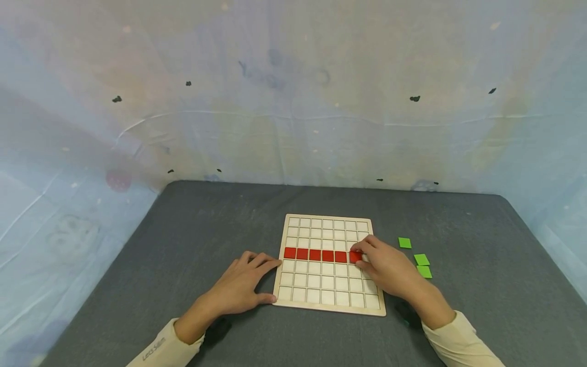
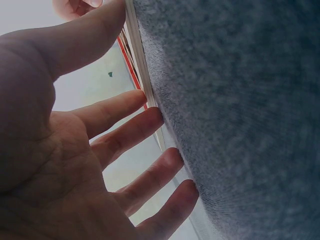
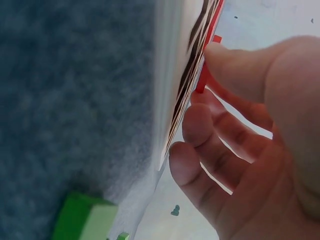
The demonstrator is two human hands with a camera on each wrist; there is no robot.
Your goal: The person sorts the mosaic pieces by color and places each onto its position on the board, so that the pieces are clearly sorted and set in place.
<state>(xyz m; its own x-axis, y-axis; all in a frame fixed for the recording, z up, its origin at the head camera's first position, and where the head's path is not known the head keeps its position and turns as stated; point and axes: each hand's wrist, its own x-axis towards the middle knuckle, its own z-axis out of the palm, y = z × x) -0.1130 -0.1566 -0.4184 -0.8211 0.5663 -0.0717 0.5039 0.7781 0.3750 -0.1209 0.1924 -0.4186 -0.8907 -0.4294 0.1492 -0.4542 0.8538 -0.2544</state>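
A square wooden grid board (image 1: 327, 307) lies on the dark table, its cells pale. Across its middle row runs a line of several red square tiles (image 1: 315, 254). My right hand (image 1: 390, 267) pinches one more red tile (image 1: 355, 257) between thumb and fingers at the right end of that row; in the right wrist view this tile (image 3: 202, 80) stands tilted just at the board's surface. My left hand (image 1: 240, 285) rests at the board's left edge, fingers spread, thumb near the lower left corner. In the left wrist view its fingertips (image 2: 150, 117) touch or nearly touch the board's side.
Several green square tiles (image 1: 421, 260) lie on the grey table (image 1: 220, 219) right of the board, beyond my right hand. A small green bit (image 1: 406, 322) shows under the right forearm. A patterned pale cloth (image 1: 293, 92) hangs behind the table and at both sides.
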